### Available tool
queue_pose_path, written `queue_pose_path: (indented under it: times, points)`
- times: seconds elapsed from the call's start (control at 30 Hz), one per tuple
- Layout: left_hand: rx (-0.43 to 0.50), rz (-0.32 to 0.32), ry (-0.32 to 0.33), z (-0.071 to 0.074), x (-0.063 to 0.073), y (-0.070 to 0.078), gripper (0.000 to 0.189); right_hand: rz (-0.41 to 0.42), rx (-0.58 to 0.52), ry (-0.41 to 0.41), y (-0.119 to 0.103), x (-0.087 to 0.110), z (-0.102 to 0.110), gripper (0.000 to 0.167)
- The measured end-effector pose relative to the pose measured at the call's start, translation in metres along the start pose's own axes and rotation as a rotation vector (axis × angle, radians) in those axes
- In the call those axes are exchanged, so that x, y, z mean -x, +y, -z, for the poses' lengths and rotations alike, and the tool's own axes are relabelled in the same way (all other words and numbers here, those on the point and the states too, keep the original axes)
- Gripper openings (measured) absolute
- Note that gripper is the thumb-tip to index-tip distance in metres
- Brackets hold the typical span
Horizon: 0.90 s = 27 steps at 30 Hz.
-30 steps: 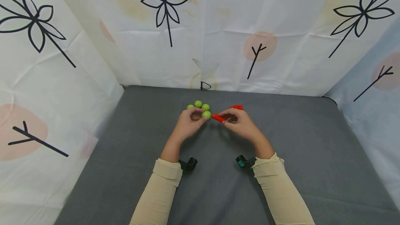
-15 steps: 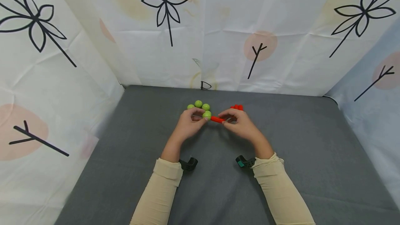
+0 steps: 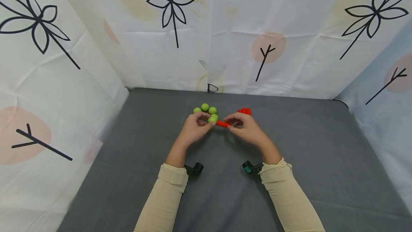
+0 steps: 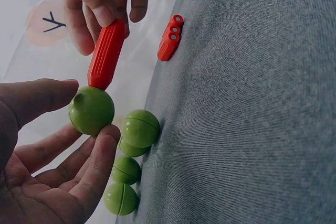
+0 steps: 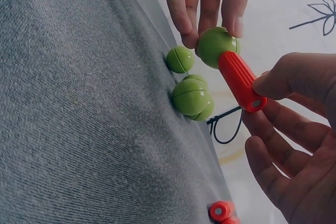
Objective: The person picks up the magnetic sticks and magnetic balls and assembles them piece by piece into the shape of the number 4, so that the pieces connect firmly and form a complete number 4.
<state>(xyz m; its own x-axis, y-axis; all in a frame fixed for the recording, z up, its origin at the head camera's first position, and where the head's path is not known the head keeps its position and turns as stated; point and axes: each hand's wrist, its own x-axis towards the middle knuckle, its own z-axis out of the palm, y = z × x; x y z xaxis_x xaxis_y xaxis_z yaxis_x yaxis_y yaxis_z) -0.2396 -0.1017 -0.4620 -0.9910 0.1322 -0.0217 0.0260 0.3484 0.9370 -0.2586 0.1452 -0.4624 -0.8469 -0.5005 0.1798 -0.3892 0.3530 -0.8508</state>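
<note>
My left hand (image 3: 193, 128) pinches a green ball (image 4: 90, 111) between thumb and fingertips. Against that ball sits one end of a ribbed red rod (image 4: 106, 56), with no gap showing between the two. The rod's other end, which has a small metal disc in it, is pinched by my right hand (image 3: 247, 128). In the right wrist view the ball (image 5: 215, 48) and rod (image 5: 240, 80) form one slanting line. Both hands are raised over the grey cloth (image 3: 219, 174), near its far side.
Several more green balls (image 3: 205, 107) lie on the cloth just beyond my left hand. Three red rods (image 4: 169, 45) lie side by side past my right hand, metal discs facing the left wrist camera. A white printed curtain (image 3: 231, 63) borders the back and sides.
A second ago the red rod's end was apart from the held ball; by half a second ago it met it. Since then the joined pair has dipped slightly toward me.
</note>
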Motion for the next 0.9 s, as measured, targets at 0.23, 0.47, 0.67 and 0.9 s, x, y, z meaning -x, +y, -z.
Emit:
queue_pose_path:
  times: [0.23, 0.47, 0.67, 0.9]
  points:
    - [-0.007, 0.001, 0.0, 0.001, -0.001, -0.004, 0.034, 0.004, 0.007, -0.01, -0.001, 0.0, -0.003, 0.029]
    - [-0.032, 0.002, -0.001, 0.005, -0.002, -0.008, 0.032, -0.002, 0.024, -0.03, -0.002, -0.001, -0.006, 0.029]
    - [-0.062, 0.002, -0.01, 0.008, -0.004, -0.014, 0.031, 0.002, 0.029, -0.04, -0.003, -0.001, -0.01, 0.028]
    - [-0.077, 0.025, -0.031, 0.011, -0.002, -0.017, 0.032, 0.008, 0.017, -0.053, -0.001, -0.002, -0.016, 0.028]
